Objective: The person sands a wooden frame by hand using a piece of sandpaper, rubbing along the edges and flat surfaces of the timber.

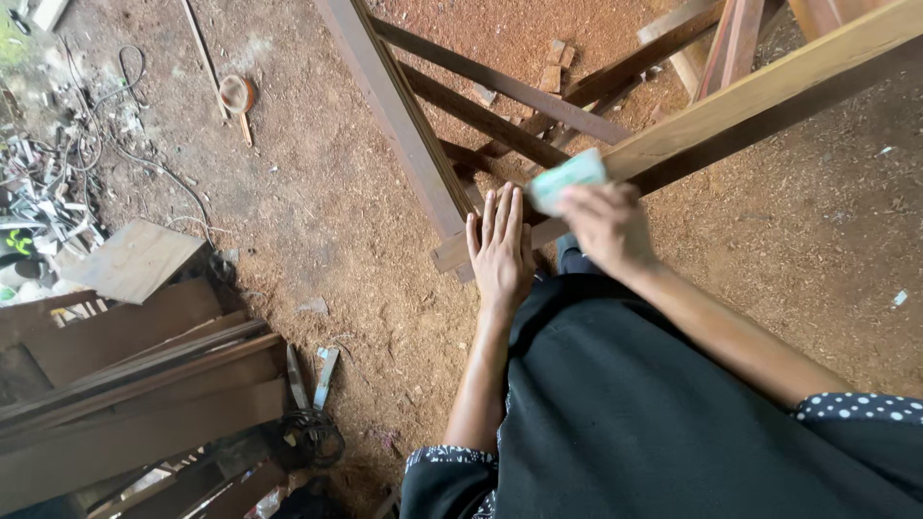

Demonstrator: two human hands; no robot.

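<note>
Left hand (500, 252) lies open on the wooden frame (404, 125); right hand (608, 226) grips pale sandpaper (567, 179) against it.

Open sawdust floor (317, 221) left of frame rail (404, 125); crossbars (500, 86) block btwn rails.

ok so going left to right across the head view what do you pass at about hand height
flat plywood offcut on the sawdust floor → left hand flat on the wooden frame → pale green sanding pad → right hand gripping that pad against the long sloping rail
</note>
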